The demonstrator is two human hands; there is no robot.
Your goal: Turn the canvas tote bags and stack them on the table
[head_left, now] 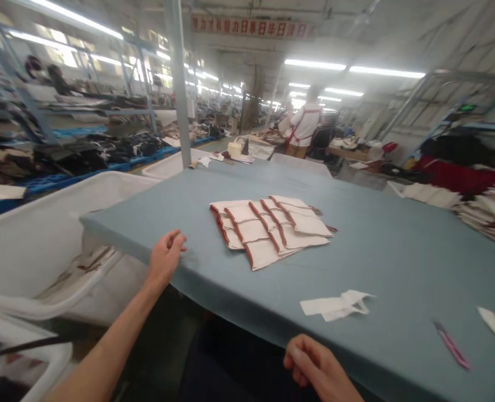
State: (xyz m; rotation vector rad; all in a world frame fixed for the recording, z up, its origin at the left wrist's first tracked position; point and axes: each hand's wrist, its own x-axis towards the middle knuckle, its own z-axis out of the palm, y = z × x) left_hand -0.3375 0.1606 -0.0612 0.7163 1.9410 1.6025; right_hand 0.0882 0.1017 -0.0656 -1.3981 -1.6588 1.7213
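My left hand [167,254] is over the left edge of the blue-grey table [381,240], its fingers loosely curled and nothing visible in them. Right of it lies a spread stack of cream fabric pieces [264,229] with reddish-brown edging, overlapping in rows. By the table's front edge is my right hand [312,363], fingers folded in towards the palm, with no object seen in it. Just beyond this hand, white strips of material [335,305] rest on the tabletop. A pink-handled tool [452,346], its kind unclear, lies farther right.
White bins [63,206] with fabric in them stand along the table's left side. A grey post [179,84] rises at the far left corner. Cloth piles [490,212] are on the right. A person in a white top [308,125] stands in the background.
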